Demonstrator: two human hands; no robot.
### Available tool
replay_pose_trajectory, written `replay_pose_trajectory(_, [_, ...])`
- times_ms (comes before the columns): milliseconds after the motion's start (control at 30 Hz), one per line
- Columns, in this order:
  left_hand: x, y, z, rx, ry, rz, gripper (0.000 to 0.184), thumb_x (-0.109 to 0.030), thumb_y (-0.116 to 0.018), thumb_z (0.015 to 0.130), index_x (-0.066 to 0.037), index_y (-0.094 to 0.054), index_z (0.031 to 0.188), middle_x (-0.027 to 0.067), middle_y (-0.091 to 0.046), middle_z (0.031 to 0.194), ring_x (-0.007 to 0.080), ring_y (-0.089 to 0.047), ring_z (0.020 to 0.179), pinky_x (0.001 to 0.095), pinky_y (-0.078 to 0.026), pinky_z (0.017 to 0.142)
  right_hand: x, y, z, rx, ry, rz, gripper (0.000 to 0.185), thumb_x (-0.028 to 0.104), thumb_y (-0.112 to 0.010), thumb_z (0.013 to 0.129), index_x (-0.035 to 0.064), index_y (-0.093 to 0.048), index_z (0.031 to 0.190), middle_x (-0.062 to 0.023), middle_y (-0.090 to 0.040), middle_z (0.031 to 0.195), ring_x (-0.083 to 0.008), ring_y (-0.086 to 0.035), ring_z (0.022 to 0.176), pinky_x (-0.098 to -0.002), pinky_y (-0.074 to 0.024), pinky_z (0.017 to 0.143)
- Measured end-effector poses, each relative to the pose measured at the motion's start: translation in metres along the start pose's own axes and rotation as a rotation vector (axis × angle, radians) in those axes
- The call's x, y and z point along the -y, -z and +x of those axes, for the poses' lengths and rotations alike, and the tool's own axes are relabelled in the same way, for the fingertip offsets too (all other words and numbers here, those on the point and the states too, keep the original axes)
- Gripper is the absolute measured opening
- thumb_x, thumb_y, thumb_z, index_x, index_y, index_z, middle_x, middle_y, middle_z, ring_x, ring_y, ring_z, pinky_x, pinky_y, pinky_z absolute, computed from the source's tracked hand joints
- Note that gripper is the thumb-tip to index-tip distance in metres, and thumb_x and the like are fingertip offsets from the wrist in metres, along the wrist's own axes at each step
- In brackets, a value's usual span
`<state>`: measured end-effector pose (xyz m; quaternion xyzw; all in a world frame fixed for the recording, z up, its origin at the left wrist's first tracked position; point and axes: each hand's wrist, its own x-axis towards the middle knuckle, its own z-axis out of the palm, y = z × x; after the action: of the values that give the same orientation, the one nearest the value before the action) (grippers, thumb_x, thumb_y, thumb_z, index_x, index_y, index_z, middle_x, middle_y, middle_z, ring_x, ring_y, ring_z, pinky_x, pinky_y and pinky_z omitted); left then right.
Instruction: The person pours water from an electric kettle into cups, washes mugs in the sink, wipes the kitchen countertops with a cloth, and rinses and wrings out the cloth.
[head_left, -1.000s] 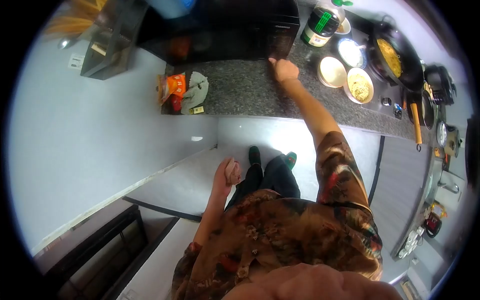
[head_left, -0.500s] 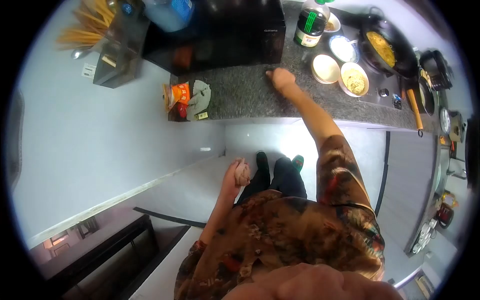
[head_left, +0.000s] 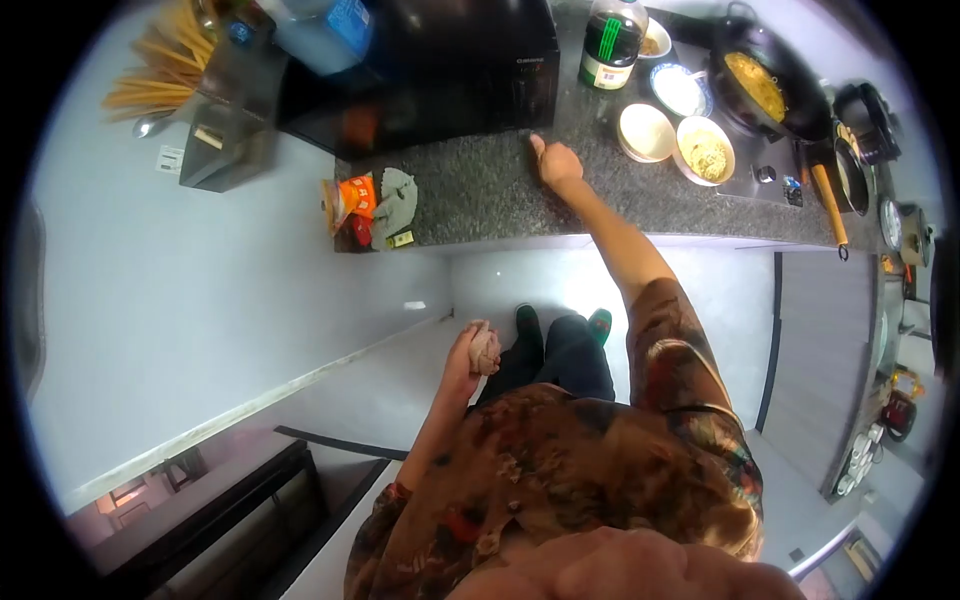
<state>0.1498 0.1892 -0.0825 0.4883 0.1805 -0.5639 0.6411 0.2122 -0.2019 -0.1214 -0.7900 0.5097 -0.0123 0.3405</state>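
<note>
My left hand (head_left: 463, 355), low in front of my body, is closed around a crumpled beige cloth (head_left: 484, 350). My right hand (head_left: 560, 166) reaches over the dark stone counter (head_left: 465, 195). Its fingers are curled and its thumb points toward the lower right corner of a black microwave (head_left: 420, 90). Whether the thumb touches the microwave I cannot tell. No object shows in that hand. To its right stand a pale bowl (head_left: 647, 133) and a bowl of yellowish food (head_left: 706, 155).
Behind the bowls are a dark bottle with a green-striped label (head_left: 610, 50) and a blue-rimmed bowl (head_left: 681, 90). A wok (head_left: 800, 90) with yellow food sits on the stove. An orange packet (head_left: 355, 198) and grey cloth (head_left: 397, 205) lie at the counter's left end.
The view has shifted slightly. My right hand stays by the microwave's corner, its thumb now showing more clearly. The left hand keeps its hold on the cloth.
</note>
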Motion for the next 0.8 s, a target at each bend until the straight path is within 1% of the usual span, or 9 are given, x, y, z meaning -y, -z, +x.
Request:
replay_pose_trajectory(100, [0.0, 0.016, 0.0, 0.074, 0.059, -0.012, 0.032, -0.036, -0.049, 0.095, -0.01, -0.056, 0.111, 0.0053, -0.06, 0.092, 0.0182, -0.058, 0.074, 0.0319, -0.048, 0.06, 0.018, 0.003, 0.01, -0.012, 0.017, -0.046, 0.069, 0.059, -0.033, 0.093, 0.0005, -0.069, 0.096, -0.0223, -0.065, 0.103, -0.0372, -0.062, 0.1, -0.0454, -0.048, 0.085])
replay_pose_trajectory(200, [-0.009, 0.002, -0.012, -0.03, 0.014, -0.024, 0.03, -0.036, -0.051, 0.094, -0.009, -0.057, 0.106, 0.0033, -0.059, 0.085, 0.0168, -0.057, 0.071, 0.0305, -0.047, 0.059, 0.021, 0.005, 0.021, -0.044, 0.05, -0.093, 0.069, 0.06, -0.034, 0.092, 0.0018, -0.07, 0.097, -0.0209, -0.066, 0.101, -0.0363, -0.063, 0.098, -0.0438, -0.0491, 0.084])
replay_pose_trajectory(300, [-0.018, 0.003, -0.012, -0.047, 0.046, -0.021, 0.031, -0.038, -0.052, 0.093, -0.009, -0.057, 0.102, 0.0016, -0.059, 0.081, 0.0165, -0.057, 0.07, 0.0308, -0.047, 0.058, 0.018, 0.005, 0.032, -0.047, 0.08, -0.171, 0.068, 0.063, -0.037, 0.09, 0.0037, -0.071, 0.094, -0.0192, -0.067, 0.097, -0.0357, -0.064, 0.095, -0.0433, -0.0499, 0.08])
replay_pose_trajectory(567, [-0.022, -0.007, -0.008, -0.092, 0.019, -0.021, 0.03, -0.037, -0.049, 0.094, -0.008, -0.055, 0.1, 0.0032, -0.06, 0.081, 0.0161, -0.058, 0.065, 0.0307, -0.048, 0.056, 0.016, 0.014, 0.032, -0.02, 0.113, -0.17, 0.069, 0.065, -0.041, 0.087, 0.003, -0.07, 0.095, -0.0191, -0.067, 0.1, -0.0357, -0.063, 0.097, -0.0434, -0.0493, 0.082])
replay_pose_trajectory(633, [-0.017, -0.008, -0.005, -0.121, 0.009, -0.007, 0.029, -0.036, -0.048, 0.095, -0.008, -0.055, 0.101, 0.0037, -0.06, 0.082, 0.0163, -0.058, 0.066, 0.0306, -0.048, 0.056, 0.016, 0.015, 0.034, -0.008, 0.13, -0.179, 0.065, 0.062, -0.041, 0.089, 0.0035, -0.07, 0.095, -0.0191, -0.067, 0.1, -0.0358, -0.063, 0.097, -0.0439, -0.049, 0.083])
replay_pose_trajectory(667, [-0.01, -0.001, 0.0, -0.089, 0.009, -0.03, 0.031, -0.037, -0.047, 0.095, -0.009, -0.055, 0.105, 0.0041, -0.061, 0.087, 0.0177, -0.058, 0.07, 0.0327, -0.049, 0.057, 0.017, 0.014, 0.033, -0.013, 0.131, -0.177, 0.065, 0.062, -0.041, 0.089, 0.0035, -0.07, 0.095, -0.0191, -0.067, 0.1, -0.0358, -0.063, 0.097, -0.0439, -0.049, 0.083])
replay_pose_trajectory(733, [-0.002, 0.004, -0.001, -0.052, 0.008, -0.054, 0.032, -0.038, -0.046, 0.095, -0.01, -0.056, 0.109, 0.0045, -0.061, 0.093, 0.0192, -0.059, 0.074, 0.0348, -0.049, 0.059, 0.023, 0.016, 0.028, 0.014, 0.178, -0.126, 0.055, 0.052, -0.044, 0.092, 0.0039, -0.07, 0.095, -0.0199, -0.067, 0.099, -0.0361, -0.063, 0.097, -0.0444, -0.0487, 0.083])
replay_pose_trajectory(767, [0.0, 0.006, -0.001, 0.023, 0.008, -0.018, 0.032, -0.038, -0.045, 0.096, -0.01, -0.056, 0.109, 0.0051, -0.061, 0.093, 0.0194, -0.059, 0.073, 0.0349, -0.049, 0.059, 0.027, 0.018, 0.025, 0.005, 0.178, -0.127, 0.055, 0.052, -0.044, 0.092, 0.0039, -0.07, 0.095, -0.0199, -0.067, 0.099, -0.0361, -0.063, 0.097, -0.0444, -0.0487, 0.083])
replay_pose_trajectory(800, [0.0, 0.005, -0.001, 0.099, 0.007, 0.018, 0.032, -0.038, -0.044, 0.096, -0.01, -0.056, 0.109, 0.0058, -0.061, 0.092, 0.0196, -0.059, 0.072, 0.035, -0.048, 0.058, 0.04, 0.025, 0.01, 0.004, 0.288, -0.063, 0.053, 0.048, -0.044, 0.093, 0.0011, -0.069, 0.093, -0.0216, -0.066, 0.098, -0.0383, -0.063, 0.095, -0.0454, -0.0481, 0.083])
